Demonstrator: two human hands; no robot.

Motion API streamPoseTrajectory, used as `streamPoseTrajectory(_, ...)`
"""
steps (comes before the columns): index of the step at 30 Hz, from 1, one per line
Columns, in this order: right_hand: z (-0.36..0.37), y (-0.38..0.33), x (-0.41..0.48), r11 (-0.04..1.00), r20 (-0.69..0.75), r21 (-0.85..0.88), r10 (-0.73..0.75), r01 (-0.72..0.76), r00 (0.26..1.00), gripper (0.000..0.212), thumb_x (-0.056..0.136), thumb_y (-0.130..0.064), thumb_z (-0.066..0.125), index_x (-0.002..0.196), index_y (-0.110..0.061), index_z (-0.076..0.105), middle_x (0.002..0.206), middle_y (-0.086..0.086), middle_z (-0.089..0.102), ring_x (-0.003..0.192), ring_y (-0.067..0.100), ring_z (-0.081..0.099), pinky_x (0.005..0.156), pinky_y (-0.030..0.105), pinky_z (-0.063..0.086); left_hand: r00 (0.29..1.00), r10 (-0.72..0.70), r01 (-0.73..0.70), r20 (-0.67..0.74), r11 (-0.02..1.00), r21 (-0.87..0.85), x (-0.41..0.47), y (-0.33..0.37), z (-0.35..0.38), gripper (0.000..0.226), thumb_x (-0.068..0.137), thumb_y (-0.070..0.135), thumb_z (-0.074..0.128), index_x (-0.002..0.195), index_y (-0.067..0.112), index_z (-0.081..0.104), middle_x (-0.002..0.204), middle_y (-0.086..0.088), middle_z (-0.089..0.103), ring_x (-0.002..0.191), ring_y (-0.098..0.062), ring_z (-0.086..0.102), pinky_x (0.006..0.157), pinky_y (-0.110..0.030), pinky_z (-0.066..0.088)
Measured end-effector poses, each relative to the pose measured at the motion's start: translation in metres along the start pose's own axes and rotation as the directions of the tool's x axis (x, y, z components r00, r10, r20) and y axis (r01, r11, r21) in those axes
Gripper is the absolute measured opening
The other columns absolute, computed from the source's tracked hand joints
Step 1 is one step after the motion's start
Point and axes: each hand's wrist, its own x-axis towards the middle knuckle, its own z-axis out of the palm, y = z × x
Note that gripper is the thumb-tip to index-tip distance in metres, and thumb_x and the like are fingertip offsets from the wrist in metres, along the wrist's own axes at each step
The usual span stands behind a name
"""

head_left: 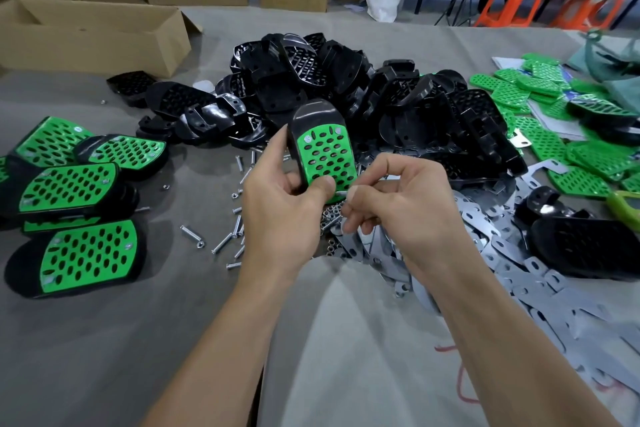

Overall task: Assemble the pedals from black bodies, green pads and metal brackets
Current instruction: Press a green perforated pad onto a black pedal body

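Note:
My left hand grips a pedal, a black body with a green perforated pad on its face, held upright above the table. My right hand pinches a small metal screw at the pad's lower right corner. A heap of black bodies lies behind. Loose green pads spread at the right. Flat metal brackets pile under and right of my right hand. Several finished pedals lie at the left.
Loose screws and nuts scatter on the grey table near my left hand. An open cardboard box stands at the back left. Orange stools stand beyond the table at the far right.

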Motion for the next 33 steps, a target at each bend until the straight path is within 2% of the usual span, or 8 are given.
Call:
streamPoseTrajectory(9,-0.001,0.009,0.003,0.991,0.056,0.072,0.11,-0.114,0.992,0.015,0.085,0.009,0.069,0.077,-0.001,0.062,0.066,0.024,0.068,0.056,0.029,0.064,0.05,0.035,0.046,0.979,0.186,-0.156,-0.083,0.949,0.274,-0.005,0.0,-0.002,0.071,0.081,0.001,0.068,0.14,0.037,0.054,0.078,0.01,0.075,0.064,-0.018,0.071,0.056,-0.028,0.056)
streamPoseTrajectory(11,-0.001,0.01,0.004,0.993,-0.004,0.057,0.107,-0.107,0.994,0.017,0.082,0.003,0.077,0.091,-0.004,0.064,0.077,0.012,0.072,0.066,0.023,0.067,0.057,0.037,0.051,0.981,0.16,-0.135,-0.106,0.968,0.213,-0.004,0.002,0.001,0.069,0.081,0.0,0.066,0.137,0.039,0.056,0.086,0.015,0.077,0.074,-0.015,0.075,0.066,-0.032,0.061)
streamPoseTrajectory(13,-0.002,0.01,0.006,0.992,-0.035,0.055,0.112,-0.11,0.993,0.046,0.08,0.0,0.081,0.119,-0.014,0.063,0.107,0.011,0.07,0.09,0.019,0.071,0.079,0.037,0.06,0.99,0.086,-0.078,-0.114,0.994,0.077,-0.003,0.003,0.003,0.066,0.079,-0.001,0.064,0.129,0.042,0.059,0.098,0.015,0.078,0.089,-0.013,0.077,0.081,-0.04,0.063)
streamPoseTrajectory(17,-0.004,0.006,0.004,0.962,0.198,0.211,0.131,-0.173,0.971,0.046,0.096,0.006,0.059,0.138,-0.014,0.057,0.127,0.02,0.067,0.121,0.044,0.06,0.107,0.06,0.046,0.996,-0.08,0.072,-0.048,0.985,-0.158,0.0,0.004,0.004,0.065,0.078,0.001,0.064,0.137,0.029,0.061,0.116,0.0,0.077,0.109,-0.025,0.073,0.083,-0.039,0.061)
streamPoseTrajectory(21,-0.006,0.007,0.003,0.988,0.151,0.126,0.068,-0.088,0.986,0.039,0.094,0.005,0.063,0.128,-0.014,0.063,0.114,0.012,0.075,0.11,0.035,0.069,0.103,0.052,0.053,0.994,-0.103,0.093,-0.037,0.973,-0.212,-0.001,0.005,0.006,0.067,0.082,-0.007,0.06,0.142,0.024,0.058,0.112,0.005,0.076,0.107,-0.022,0.073,0.079,-0.033,0.061)
streamPoseTrajectory(25,-0.003,0.009,0.004,0.995,0.143,0.071,0.058,-0.068,0.988,0.04,0.094,0.005,0.064,0.127,-0.017,0.063,0.111,0.007,0.075,0.106,0.038,0.07,0.097,0.055,0.055,0.991,-0.099,0.082,-0.092,0.98,-0.18,-0.006,0.008,0.009,0.066,0.088,-0.015,0.057,0.141,0.024,0.059,0.115,0.002,0.076,0.111,-0.028,0.072,0.09,-0.049,0.06)
streamPoseTrajectory(30,-0.006,0.01,0.004,0.997,0.174,0.056,0.047,-0.058,0.984,0.035,0.095,0.001,0.063,0.124,-0.019,0.064,0.11,0.009,0.074,0.106,0.046,0.067,0.09,0.064,0.055,0.992,-0.103,0.093,-0.076,0.987,-0.128,-0.006,0.008,0.008,0.065,0.083,-0.003,0.059,0.14,0.029,0.059,0.115,-0.002,0.076,0.108,-0.032,0.073,0.087,-0.053,0.062)
streamPoseTrajectory(33,-0.009,0.012,0.006,0.998,0.144,0.029,0.044,-0.049,0.989,0.035,0.094,0.001,0.065,0.123,-0.018,0.064,0.109,0.012,0.073,0.105,0.053,0.063,0.087,0.068,0.053,0.994,-0.106,0.106,-0.001,0.993,0.053,-0.003,0.004,0.003,0.059,0.084,0.01,0.063,0.135,0.041,0.06,0.108,0.003,0.078,0.099,-0.026,0.076,0.084,-0.054,0.062)
